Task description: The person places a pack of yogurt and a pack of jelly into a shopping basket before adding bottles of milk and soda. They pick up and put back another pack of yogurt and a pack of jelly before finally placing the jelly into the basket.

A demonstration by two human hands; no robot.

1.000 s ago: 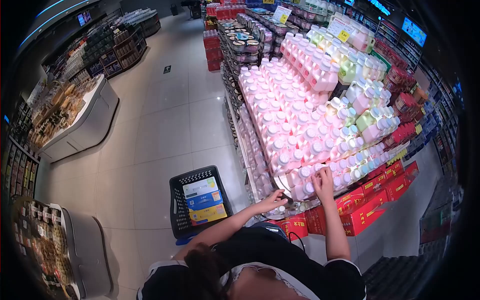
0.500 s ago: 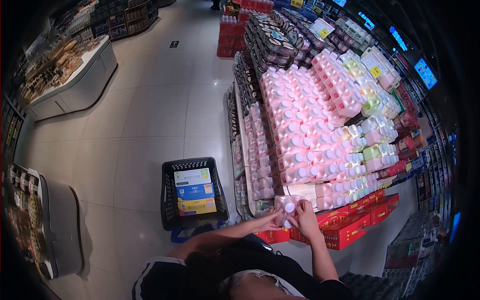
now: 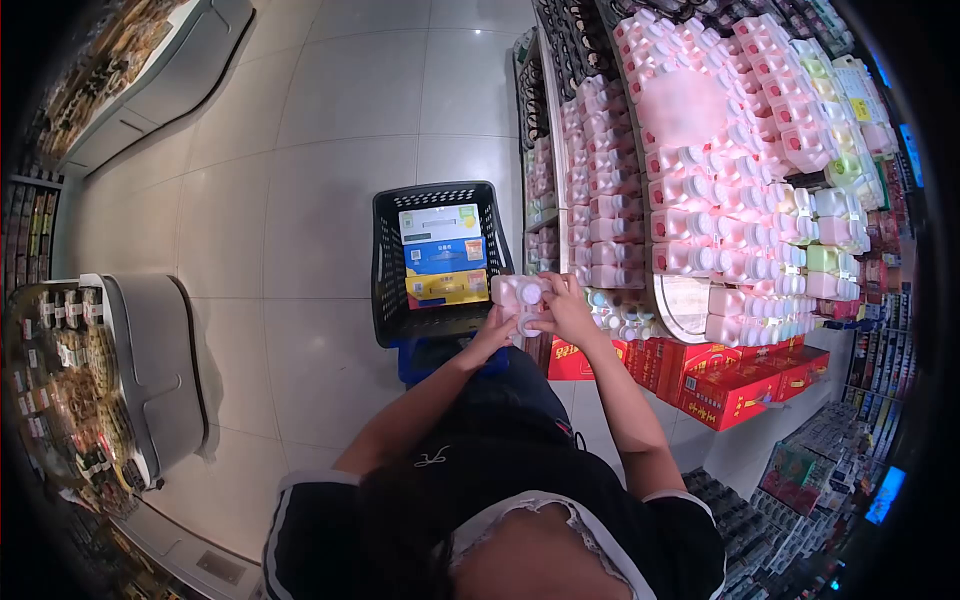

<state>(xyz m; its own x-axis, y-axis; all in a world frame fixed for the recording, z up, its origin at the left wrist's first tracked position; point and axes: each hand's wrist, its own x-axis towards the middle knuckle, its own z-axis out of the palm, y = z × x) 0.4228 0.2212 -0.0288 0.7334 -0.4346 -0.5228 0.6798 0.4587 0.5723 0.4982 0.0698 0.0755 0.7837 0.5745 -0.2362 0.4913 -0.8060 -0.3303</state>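
A pack of pink bottles with white caps (image 3: 520, 292) is between my two hands, at the near right corner of the black basket (image 3: 383, 270). My left hand (image 3: 492, 332) grips its lower left side, and my right hand (image 3: 563, 308) has its fingers wrapped on the right side by the caps. Inside the basket lie a white box (image 3: 438, 222), a blue box (image 3: 443, 256) and a yellow box (image 3: 446, 287). Rows of similar pink bottles (image 3: 690, 190) are stacked on the display at the right.
Red cartons (image 3: 735, 385) stand below the display's near end, beside its bare shelf corner (image 3: 682, 305). A grey counter with packaged goods (image 3: 150, 350) is on the left. Another counter (image 3: 170, 85) stands at the upper left. Tiled floor (image 3: 330, 130) runs between them.
Both hands and the pink bottles have moved left, away from the display and up to the basket's corner. The view has tilted down and turned, so the basket appears higher and farther right.
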